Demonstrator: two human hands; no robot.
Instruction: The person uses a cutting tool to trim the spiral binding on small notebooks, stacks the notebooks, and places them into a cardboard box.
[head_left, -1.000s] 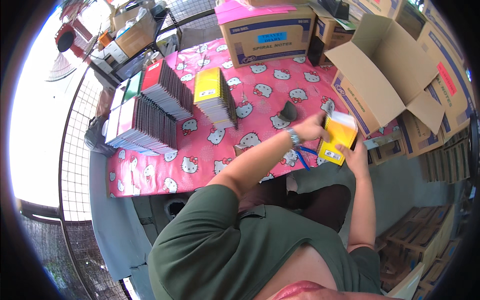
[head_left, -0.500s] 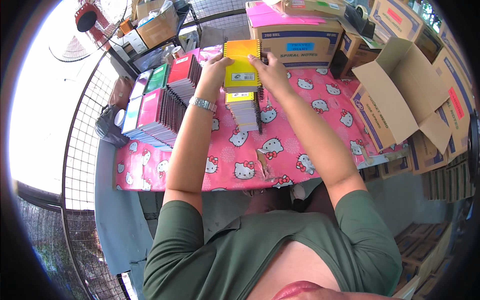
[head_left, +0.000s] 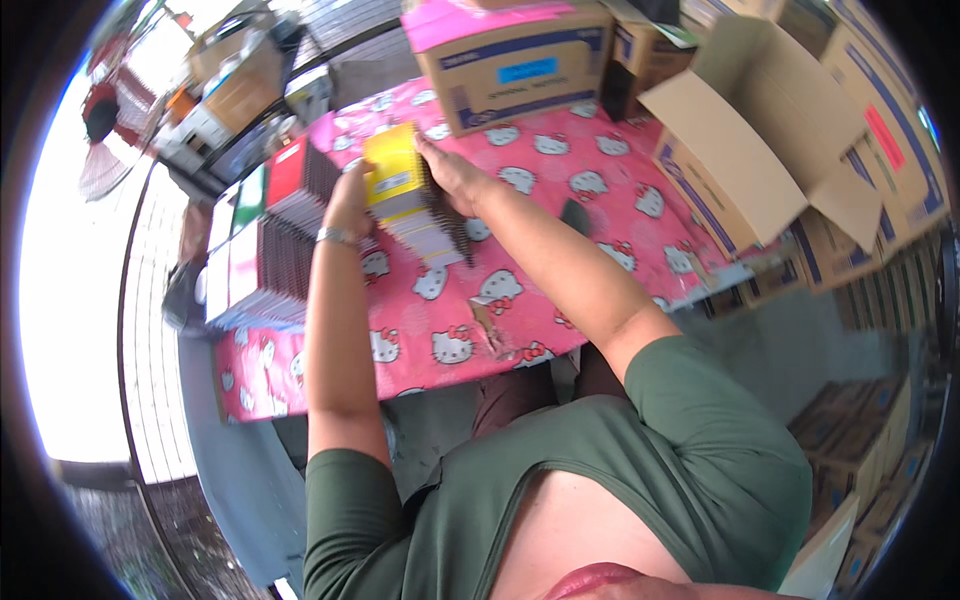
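Observation:
Yellow spiral notebooks (head_left: 393, 160) stand in a stack on the pink cat-print tablecloth (head_left: 430, 345). My left hand (head_left: 350, 203) closes on the stack's left side, and my right hand (head_left: 453, 180) grips its right side by the black coils. Below them, the stack's pale page edges (head_left: 428, 240) face me. To the left of my left hand are more stacks of spiral notebooks: one with a red cover (head_left: 287, 168), one with a green cover (head_left: 249, 200) and a tall one (head_left: 260, 270) whose cover is washed out by glare.
An open cardboard box (head_left: 715, 165) stands at the right of the table. A closed carton (head_left: 520, 75) with pink sheets on top sits at the back. Stacked cartons (head_left: 885, 150) line the right side. A small dark object (head_left: 575, 215) lies beyond my right forearm.
My view has turned, so the table looks tilted. Both hands, with the yellow notebooks, are now further left, closer to the red stack. The upper yellow notebooks now line up more with those beneath.

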